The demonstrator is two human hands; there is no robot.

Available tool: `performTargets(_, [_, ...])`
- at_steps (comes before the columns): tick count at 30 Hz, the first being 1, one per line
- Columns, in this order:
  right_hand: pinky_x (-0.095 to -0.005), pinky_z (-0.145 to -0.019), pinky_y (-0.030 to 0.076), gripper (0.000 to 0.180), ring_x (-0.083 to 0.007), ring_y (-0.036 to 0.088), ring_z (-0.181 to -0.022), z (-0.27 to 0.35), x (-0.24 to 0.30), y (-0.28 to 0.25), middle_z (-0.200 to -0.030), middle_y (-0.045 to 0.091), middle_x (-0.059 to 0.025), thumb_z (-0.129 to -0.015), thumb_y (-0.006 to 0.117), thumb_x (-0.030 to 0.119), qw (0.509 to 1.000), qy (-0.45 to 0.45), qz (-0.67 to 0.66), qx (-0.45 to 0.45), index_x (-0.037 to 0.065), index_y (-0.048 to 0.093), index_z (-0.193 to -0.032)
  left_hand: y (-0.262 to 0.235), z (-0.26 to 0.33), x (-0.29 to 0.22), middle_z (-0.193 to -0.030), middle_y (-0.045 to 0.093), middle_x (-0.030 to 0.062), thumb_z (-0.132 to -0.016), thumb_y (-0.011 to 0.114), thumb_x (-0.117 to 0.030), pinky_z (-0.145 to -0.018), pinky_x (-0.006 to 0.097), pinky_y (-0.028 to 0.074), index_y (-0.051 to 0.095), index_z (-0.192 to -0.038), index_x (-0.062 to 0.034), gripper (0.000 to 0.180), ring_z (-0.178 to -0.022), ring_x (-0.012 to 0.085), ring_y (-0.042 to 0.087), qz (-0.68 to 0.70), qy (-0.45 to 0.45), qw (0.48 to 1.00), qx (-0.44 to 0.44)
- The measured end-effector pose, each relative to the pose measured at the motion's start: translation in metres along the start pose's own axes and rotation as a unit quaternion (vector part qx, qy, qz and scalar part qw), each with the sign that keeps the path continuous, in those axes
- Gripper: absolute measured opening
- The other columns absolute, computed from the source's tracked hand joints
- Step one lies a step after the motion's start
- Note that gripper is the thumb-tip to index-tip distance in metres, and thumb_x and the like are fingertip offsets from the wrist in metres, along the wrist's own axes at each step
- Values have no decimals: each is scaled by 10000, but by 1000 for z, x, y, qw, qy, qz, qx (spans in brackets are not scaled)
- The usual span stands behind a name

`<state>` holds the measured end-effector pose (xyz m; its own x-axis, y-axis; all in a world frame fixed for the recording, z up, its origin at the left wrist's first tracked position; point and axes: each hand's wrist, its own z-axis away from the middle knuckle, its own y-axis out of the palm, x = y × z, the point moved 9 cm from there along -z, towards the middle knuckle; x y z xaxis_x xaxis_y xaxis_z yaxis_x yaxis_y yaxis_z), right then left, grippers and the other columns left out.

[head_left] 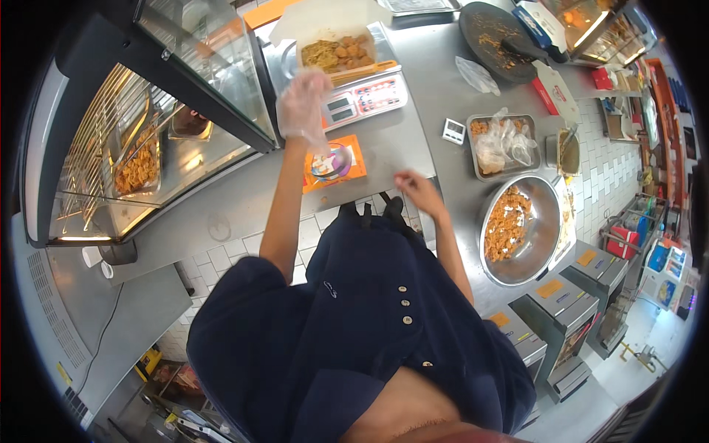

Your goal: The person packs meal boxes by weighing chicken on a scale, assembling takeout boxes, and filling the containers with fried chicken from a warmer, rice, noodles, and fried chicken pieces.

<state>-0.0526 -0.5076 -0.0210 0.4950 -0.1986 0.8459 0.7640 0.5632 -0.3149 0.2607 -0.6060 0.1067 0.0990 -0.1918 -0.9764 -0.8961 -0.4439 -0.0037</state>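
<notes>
My left hand point(304, 103), in a clear plastic glove, is beside the front left of an open takeaway box point(336, 77) of fried pieces. It is blurred, so its fingers do not show clearly. The box rests on a white digital scale point(365, 98). Just below the glove, a metal spoon point(341, 159) lies on an orange printed packet point(354, 173). My bare right hand point(419, 190) is over the counter's near edge, fingers loosely bent and apart. I see nothing in it.
To the left stands a glass warming cabinet point(199, 111) with a food tray. At right are a steel bowl point(546, 229) of fried pieces, a metal tray point(480, 171) with plastic bags, and a small timer point(453, 131). A dark round pan point(480, 37) sits farther back.
</notes>
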Motion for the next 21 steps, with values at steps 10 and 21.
performTargets(10, [-363,-853,503,561,-274,658,-1019,-306,138,-137,-1081,690,-188,-933,566,510,956,-111,77,-261,-1,646,-1150,-13,178,60,-727,651,23,-948,573,-166,-589,268,494,660,-915,-61,140,-626,103,608,-64,-259,937,224])
performTargets(21, [-501,-890,471,445,-457,610,-1025,-263,191,-92,-1065,658,-271,-986,430,373,925,-21,208,-317,4,637,-1125,-41,182,73,-728,641,20,-964,566,-168,-527,251,453,653,-947,-65,136,-558,69,538,-7,-320,932,171])
